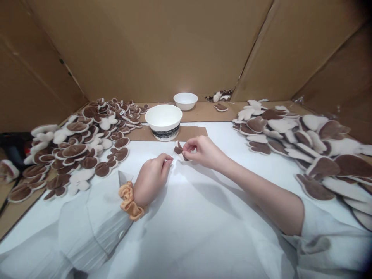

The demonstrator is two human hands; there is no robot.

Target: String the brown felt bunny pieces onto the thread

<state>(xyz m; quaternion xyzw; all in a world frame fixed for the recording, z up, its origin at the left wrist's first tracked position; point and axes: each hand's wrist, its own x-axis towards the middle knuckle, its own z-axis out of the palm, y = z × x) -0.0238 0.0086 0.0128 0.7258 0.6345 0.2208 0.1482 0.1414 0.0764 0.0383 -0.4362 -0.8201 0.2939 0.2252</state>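
Observation:
My right hand (200,152) pinches a small brown-and-white plush piece (179,148) by its edge, a little above the white table. The piece has lobes that look like rabbit ears, and my fingers hide part of it. To its left, my left hand (154,174) is closed, with thumb and forefinger pressed together. Whatever those fingertips hold, if anything, is too fine to make out. The two hands are close but apart. An orange scrunchie (130,201) circles my left wrist. Just beyond the hands stands a white bowl with black scribbled bands (163,120).
A large heap of small brown-and-white plush pieces (78,149) spreads over the left side. On the right lies a pile of larger plush pieces (290,135). Behind the banded bowl is a smaller white bowl (186,101). Cardboard walls (157,46) enclose the table.

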